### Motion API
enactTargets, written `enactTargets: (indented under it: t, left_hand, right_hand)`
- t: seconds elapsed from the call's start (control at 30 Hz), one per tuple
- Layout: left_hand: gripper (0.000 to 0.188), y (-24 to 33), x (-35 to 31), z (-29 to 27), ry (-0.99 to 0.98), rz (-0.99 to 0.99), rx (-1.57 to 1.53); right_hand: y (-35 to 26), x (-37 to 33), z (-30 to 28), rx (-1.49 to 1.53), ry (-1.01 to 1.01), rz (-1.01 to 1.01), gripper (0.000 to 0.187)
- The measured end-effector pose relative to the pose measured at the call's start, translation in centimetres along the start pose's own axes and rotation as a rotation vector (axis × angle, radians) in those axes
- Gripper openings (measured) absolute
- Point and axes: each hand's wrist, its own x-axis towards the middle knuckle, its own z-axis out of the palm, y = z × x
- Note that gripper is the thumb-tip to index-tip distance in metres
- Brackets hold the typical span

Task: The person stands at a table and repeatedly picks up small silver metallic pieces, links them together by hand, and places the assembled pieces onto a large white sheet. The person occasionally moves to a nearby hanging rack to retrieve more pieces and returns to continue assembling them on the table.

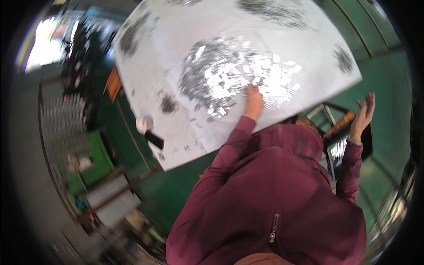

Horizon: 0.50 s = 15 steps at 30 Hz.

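Observation:
A broad heap of small, flat, shiny metal pieces (225,79) lies spread over a white-covered table (318,75). My left hand (254,100) reaches in at the near side of the heap, its fingertips among the bright pieces. Motion blur hides whether those fingers grip a piece. Off the table's right edge, my right hand (365,115) is raised with its fingers apart and nothing in it. Below it stands a dark container (338,150) with shiny pieces inside, partly hidden by my sleeve.
Dark piles of small bits (271,11) lie along the table's far side. A black phone-like slab (154,140) and a white round cup or roll (144,123) sit at its left edge. A brown-orange bar (340,123) is by my right arm. Racks (64,115) stand left.

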Motion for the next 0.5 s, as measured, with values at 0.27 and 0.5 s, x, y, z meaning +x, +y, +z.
enactTargets:
  t: [0.27,0.5]
  left_hand:
    - [0.026,2.8,-3.0,-7.3,0.232,-0.366,-0.167]
    - [0.020,1.1,0.5,-6.2,0.307,-0.482,-0.192]
  right_hand:
    - [-3.9,-4.4,15.4,-0.377,-1.293,-0.423,0.048]
    - [-3.2,-7.5,23.5,-0.656,-1.200,-0.635,0.068]
